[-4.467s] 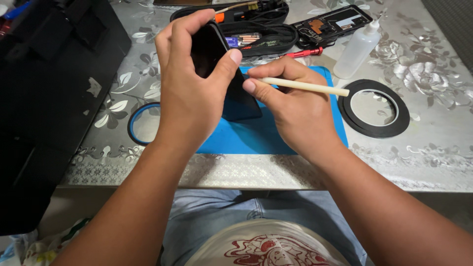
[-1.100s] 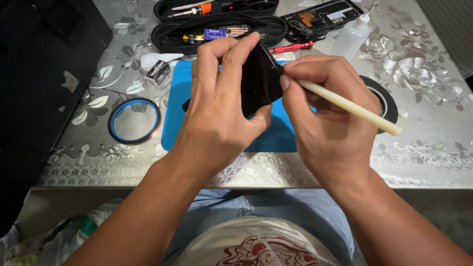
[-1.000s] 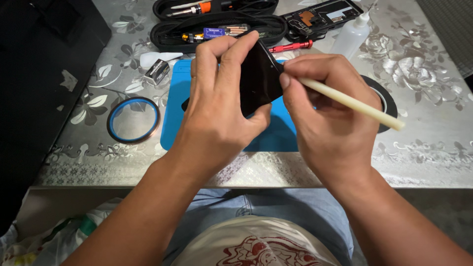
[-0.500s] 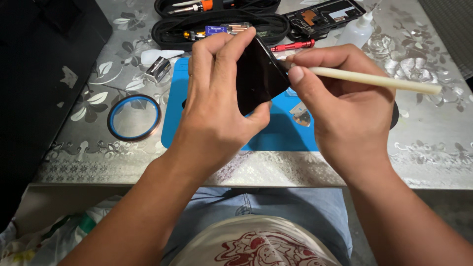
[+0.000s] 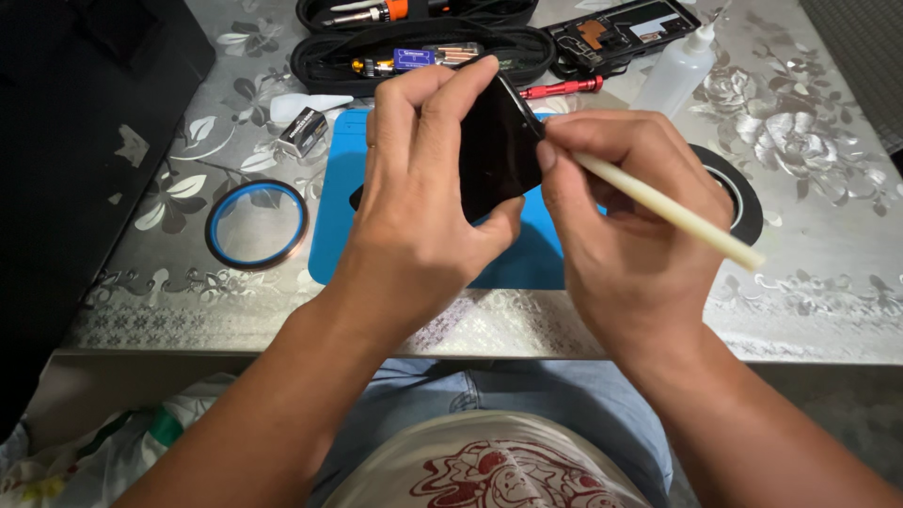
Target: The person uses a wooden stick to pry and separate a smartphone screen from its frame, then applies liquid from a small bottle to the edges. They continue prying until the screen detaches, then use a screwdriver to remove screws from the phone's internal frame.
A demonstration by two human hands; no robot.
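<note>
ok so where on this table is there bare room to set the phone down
Free: the table along its near edge right of the blue mat, below the black tape roll; also near the blue ring. Crowded: the far edge, with tool cases, red screwdriver and squeeze bottle.

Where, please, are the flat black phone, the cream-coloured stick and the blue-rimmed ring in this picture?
flat black phone (image 5: 497, 150), head view, on the middle of its dark back.
cream-coloured stick (image 5: 673, 212), head view, on the bare shaft beyond the fingers.
blue-rimmed ring (image 5: 222, 204), head view, on its left rim.
</note>
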